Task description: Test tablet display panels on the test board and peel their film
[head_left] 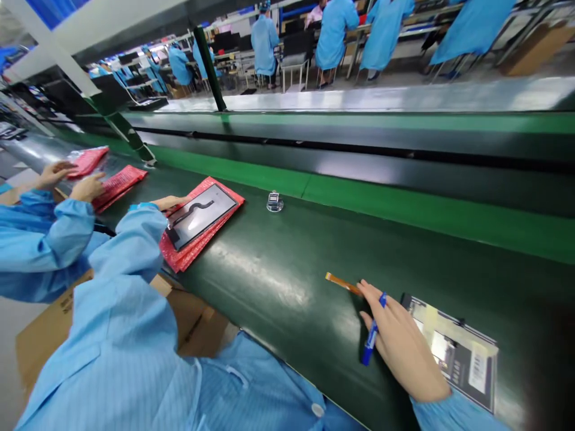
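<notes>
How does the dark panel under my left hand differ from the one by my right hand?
The left panel lies on a red padded bag; the right panel lies straight on the green belt. The left panel's face is dark and glossy with a black ribbon cable; the right one carries pale labels. The left hand touches its panel's edge; the right hand, with a blue pen, rests beside its panel. Both are flat rectangles.

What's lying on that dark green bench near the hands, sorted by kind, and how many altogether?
Red bubble-wrap pouches: 3
Dark glass panels: 2, one on a pouch by the left hand, one by the right hand
Blue pens: 1, in the right hand, pen
Orange flex strips: 1
Small clear counters: 1
Total: 8
</notes>
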Action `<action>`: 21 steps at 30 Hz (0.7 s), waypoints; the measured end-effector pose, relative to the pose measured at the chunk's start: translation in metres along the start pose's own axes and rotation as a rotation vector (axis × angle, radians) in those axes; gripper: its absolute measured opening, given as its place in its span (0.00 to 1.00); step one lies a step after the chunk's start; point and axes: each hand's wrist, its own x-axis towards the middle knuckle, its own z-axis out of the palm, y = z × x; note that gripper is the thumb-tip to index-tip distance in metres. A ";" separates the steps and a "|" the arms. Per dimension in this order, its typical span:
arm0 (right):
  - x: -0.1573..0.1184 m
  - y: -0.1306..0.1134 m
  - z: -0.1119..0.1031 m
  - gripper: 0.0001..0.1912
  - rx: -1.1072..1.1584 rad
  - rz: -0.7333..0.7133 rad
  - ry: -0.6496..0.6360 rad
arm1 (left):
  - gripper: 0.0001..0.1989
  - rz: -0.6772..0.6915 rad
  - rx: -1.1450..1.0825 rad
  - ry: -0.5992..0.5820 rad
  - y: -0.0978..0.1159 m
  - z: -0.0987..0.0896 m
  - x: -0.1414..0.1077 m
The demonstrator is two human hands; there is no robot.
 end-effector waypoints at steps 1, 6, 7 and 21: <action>-0.002 0.005 0.004 0.34 -0.008 0.014 0.005 | 0.21 -0.027 -0.005 -0.068 -0.005 0.000 0.004; -0.021 0.047 0.005 0.36 0.031 0.036 -0.069 | 0.22 -0.044 -0.071 -0.259 -0.027 0.018 0.000; -0.021 0.057 0.003 0.36 0.032 0.042 -0.068 | 0.24 -0.020 -0.094 -0.260 -0.030 0.026 -0.006; 0.002 -0.079 0.000 0.38 1.018 0.520 -0.041 | 0.28 0.101 -0.324 -0.127 0.040 0.154 -0.166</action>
